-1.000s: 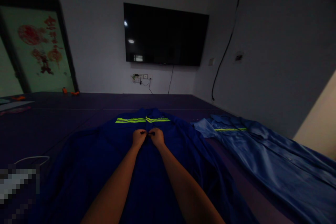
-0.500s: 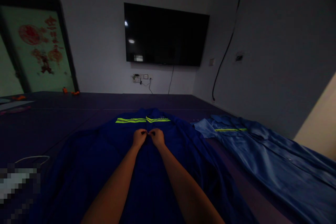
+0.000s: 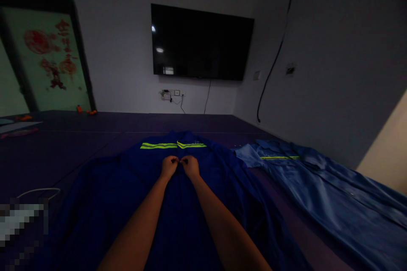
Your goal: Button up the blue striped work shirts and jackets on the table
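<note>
A dark blue work jacket (image 3: 133,186) with a yellow-green reflective stripe lies spread out in front of me on a dark purple surface (image 3: 63,144). My left hand (image 3: 168,166) and my right hand (image 3: 190,165) meet at the jacket's front, just below the stripe. Both are closed in a pinch on the fabric at its centre line, fingertips touching each other. What sits between the fingertips is too small and dark to make out.
A lighter blue jacket (image 3: 318,186) with the same stripe lies to the right. A black television (image 3: 200,42) hangs on the far wall above a socket with cables. A white cable (image 3: 38,192) lies at the left. Small orange items (image 3: 85,111) sit by the door.
</note>
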### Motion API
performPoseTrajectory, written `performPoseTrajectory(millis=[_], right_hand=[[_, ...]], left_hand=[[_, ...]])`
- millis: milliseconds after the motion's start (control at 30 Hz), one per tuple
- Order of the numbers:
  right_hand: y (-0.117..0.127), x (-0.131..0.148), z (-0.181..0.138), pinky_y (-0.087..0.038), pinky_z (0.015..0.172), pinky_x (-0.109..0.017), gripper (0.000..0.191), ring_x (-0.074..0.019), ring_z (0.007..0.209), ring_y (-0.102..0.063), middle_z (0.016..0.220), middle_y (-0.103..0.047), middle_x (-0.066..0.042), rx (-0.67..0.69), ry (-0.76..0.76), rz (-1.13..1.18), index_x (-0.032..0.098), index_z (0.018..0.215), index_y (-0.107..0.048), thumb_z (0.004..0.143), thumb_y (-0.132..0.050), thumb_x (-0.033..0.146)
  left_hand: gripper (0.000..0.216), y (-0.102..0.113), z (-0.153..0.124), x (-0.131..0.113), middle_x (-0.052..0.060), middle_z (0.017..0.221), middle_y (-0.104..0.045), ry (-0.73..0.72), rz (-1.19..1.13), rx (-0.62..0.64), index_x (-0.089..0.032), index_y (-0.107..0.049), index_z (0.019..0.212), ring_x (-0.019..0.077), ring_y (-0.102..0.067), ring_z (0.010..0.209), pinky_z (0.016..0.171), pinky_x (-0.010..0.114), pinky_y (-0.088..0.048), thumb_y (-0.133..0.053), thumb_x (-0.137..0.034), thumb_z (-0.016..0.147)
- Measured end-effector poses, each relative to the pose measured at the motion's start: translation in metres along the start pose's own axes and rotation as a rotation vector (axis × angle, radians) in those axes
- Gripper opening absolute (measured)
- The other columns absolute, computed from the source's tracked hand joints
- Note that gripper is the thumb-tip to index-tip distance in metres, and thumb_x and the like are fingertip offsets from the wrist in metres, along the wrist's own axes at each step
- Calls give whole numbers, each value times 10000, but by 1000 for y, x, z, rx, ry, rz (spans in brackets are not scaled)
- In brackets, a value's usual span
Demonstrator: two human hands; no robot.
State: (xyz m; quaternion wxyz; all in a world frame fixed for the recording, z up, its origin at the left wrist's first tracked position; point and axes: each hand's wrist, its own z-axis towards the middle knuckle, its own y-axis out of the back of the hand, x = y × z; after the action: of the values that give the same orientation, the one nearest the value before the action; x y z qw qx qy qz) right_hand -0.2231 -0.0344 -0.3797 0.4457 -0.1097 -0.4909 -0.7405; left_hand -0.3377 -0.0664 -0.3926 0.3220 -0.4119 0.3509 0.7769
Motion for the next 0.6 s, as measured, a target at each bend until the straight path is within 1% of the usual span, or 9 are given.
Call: performPoseTrajectory(millis=[233,367,533,600], right_hand=[[0,0,0,-434,721,-225,89,-146,782,-613,820,-678,-28,15,-22,-8,189,773,-661,714,-594,188],[2,1,-1,-432,728,-225,104,-148,786,-612,813,-679,-28,20,-12,-6,195,773,-665,714,-585,165],[3,2,-1,-429,736,-224,158,-152,778,-613,789,-681,-34,28,-9,-24,191,732,-675,716,-543,105],[3,2,-1,-430,738,-229,156,-158,781,-613,795,-681,-39,39,2,-40,188,723,-678,712,-546,105]], left_hand=[[165,-1,0,1,56,775,-687,-17,-24,1,-147,-660,713,170,-627,754,732,290,-474,-503,-188,688],[163,0,0,0,52,780,-688,-23,-39,-2,-152,-660,709,168,-624,752,725,282,-471,-503,-190,684],[157,0,-1,0,50,761,-686,-37,-50,38,-149,-661,714,164,-621,743,714,273,-469,-511,-192,689],[152,-1,0,1,53,755,-684,-39,-44,34,-146,-661,710,165,-620,745,719,277,-468,-517,-190,689]])
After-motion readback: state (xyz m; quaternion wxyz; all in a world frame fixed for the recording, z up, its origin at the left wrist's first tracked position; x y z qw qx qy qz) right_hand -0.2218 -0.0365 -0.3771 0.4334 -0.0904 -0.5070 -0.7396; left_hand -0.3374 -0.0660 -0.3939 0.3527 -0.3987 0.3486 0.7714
